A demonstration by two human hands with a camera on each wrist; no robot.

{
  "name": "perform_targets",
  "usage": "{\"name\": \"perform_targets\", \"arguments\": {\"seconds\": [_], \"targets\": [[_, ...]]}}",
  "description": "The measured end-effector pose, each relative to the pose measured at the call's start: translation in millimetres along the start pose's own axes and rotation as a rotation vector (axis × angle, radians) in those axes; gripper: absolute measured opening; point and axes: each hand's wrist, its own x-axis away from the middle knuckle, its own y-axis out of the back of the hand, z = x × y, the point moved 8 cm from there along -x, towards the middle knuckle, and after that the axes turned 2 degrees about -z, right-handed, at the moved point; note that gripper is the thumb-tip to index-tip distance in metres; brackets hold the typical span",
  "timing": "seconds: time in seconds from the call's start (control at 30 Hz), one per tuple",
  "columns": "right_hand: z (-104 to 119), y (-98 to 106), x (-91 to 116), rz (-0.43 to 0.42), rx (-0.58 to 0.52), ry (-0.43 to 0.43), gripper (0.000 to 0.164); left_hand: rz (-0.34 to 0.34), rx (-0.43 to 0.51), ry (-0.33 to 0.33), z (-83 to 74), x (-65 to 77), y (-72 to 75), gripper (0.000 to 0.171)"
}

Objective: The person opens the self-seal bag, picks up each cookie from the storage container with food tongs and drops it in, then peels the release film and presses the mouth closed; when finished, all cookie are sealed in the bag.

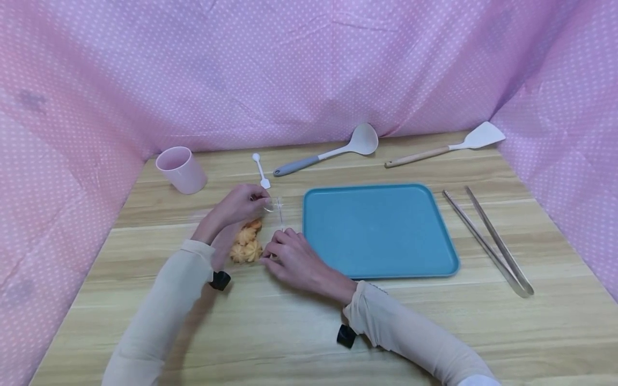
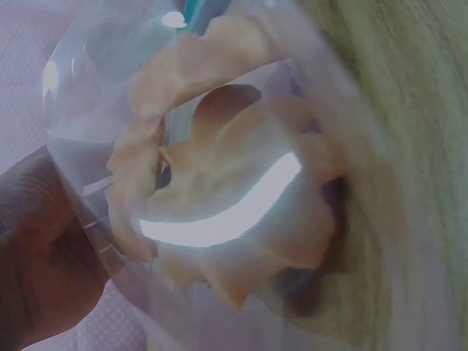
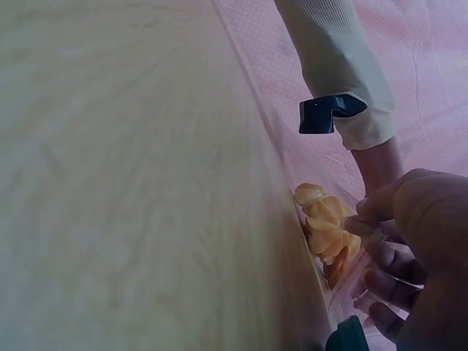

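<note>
A clear plastic bag (image 1: pixel 280 210) holds several golden, star-ridged cookies (image 1: pixel 247 242) and lies on the table left of the tray. At the bag's far edge my left hand (image 1: pixel 240 205) pinches the film. My right hand (image 1: pixel 295 259) pinches the near side of its edge, by the tray's left corner. In the left wrist view the cookies (image 2: pixel 234 190) show close up through shiny film, with part of the left hand (image 2: pixel 47 248) beside them. The right wrist view has the right hand's curled fingers (image 3: pixel 395 289) at the film, next to the cookies (image 3: pixel 327 227).
Right of the hands lies a blue tray (image 1: pixel 379 230). Metal tongs (image 1: pixel 492 241) rest beyond it. Along the back are a pink cup (image 1: pixel 181 170), a small white spoon (image 1: pixel 261 170), a grey-handled ladle (image 1: pixel 333 151) and a white spatula (image 1: pixel 449 147). Pink dotted cloth (image 1: pixel 309 69) encloses the table.
</note>
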Motion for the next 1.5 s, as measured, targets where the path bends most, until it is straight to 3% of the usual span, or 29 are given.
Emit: {"name": "perform_targets", "arguments": {"seconds": [0.2,0.37,0.57,0.83,0.9,1.0,1.13,1.3,1.5], "targets": [[-1.6,10.1,1.7,-0.042,0.027,0.027,0.009,-0.087,0.045,0.003,1.5,7.0,10.8,0.015],[1.0,30.2,4.4,-0.13,0.102,0.157,0.006,-0.224,0.079,0.016,-2.7,19.1,29.0,0.016],[3.5,62.1,10.2,-0.274,0.179,0.345,0.005,-0.417,0.159,-0.043,-21.6,36.7,51.5,0.02],[-0.6,113.7,18.6,-0.448,0.165,0.522,0.007,-0.667,0.262,-0.152,-54.4,62.0,80.5,0.013],[-1.8,127.0,20.1,-0.467,0.145,0.541,0.007,-0.706,0.304,-0.169,-62.6,67.5,86.2,0.014],[-2.6,147.4,22.4,-0.501,0.115,0.558,0.019,-0.758,0.378,-0.222,-76.9,74.6,95.0,0.015],[-5.9,174.3,27.1,-0.541,0.081,0.537,0.029,-0.814,0.449,-0.327,-99.4,80.8,102.8,0.014],[-12.3,194.1,33.4,-0.504,0.022,0.502,0.03,-0.831,0.536,-0.427,-126.4,83.9,102.7,0.012],[-17.5,208.2,38.7,-0.477,-0.102,0.467,0.032,-0.847,0.595,-0.493,-152.4,86.4,103.8,0.015]]}}
